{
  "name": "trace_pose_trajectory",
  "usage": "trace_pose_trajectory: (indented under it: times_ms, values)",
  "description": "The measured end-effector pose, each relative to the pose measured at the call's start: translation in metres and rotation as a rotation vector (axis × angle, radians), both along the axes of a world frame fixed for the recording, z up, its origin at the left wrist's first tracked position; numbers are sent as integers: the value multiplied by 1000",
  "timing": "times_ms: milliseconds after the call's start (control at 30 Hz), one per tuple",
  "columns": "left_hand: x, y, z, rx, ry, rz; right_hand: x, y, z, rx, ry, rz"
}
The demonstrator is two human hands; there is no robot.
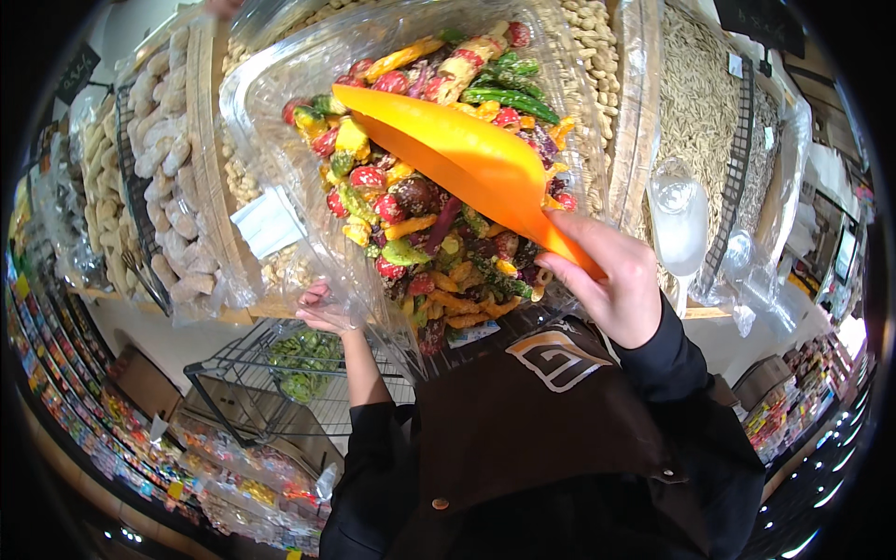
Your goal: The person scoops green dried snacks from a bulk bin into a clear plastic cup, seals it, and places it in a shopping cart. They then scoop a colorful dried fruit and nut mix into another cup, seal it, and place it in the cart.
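My right hand (609, 273) grips the handle of an orange plastic scoop (455, 143), which lies tilted across a heap of dried fruit and vegetable chips (420, 210). Red, yellow, green and purple pieces make up the heap. They fill a clear plastic container (245, 105) that sits over the bins and reaches close to my apron (525, 420). Beside the container's lower left side is my left hand (325, 308), fingers curled and partly seen through clear plastic. Whether it grips the container cannot be made out.
Peanuts in shells (591, 63) surround the container. Pale, powdery-coated pods (168, 154) fill a bin at left; sunflower seeds (693, 91) lie at right with a clear scoop (677, 217). A wire cart (231, 392) carrying bagged greens (304, 364) stands below left. A blurred hand (222, 7) shows at the top edge.
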State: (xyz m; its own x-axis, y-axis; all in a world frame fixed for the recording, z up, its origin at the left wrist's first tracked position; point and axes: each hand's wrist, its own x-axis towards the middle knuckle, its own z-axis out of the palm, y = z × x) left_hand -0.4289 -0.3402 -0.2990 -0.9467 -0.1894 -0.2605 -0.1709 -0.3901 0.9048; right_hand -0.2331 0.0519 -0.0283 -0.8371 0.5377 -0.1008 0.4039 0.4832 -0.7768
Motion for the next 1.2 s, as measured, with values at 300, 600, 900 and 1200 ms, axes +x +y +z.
trace_pose_trajectory:
  times_ms: [300,600,900,1200]
  values:
    - [4,14,10,-283,130,-90,15,12,4,-102,7,91]
    - [5,20,16,-294,188,-117,24,18,0,-218,-92,-212]
    - [0,-6,-2,-35,97,-108,0,15,1,-147,-49,15]
    - [4,-3,-4,-54,85,-71,-44,47,19,104,-43,293]
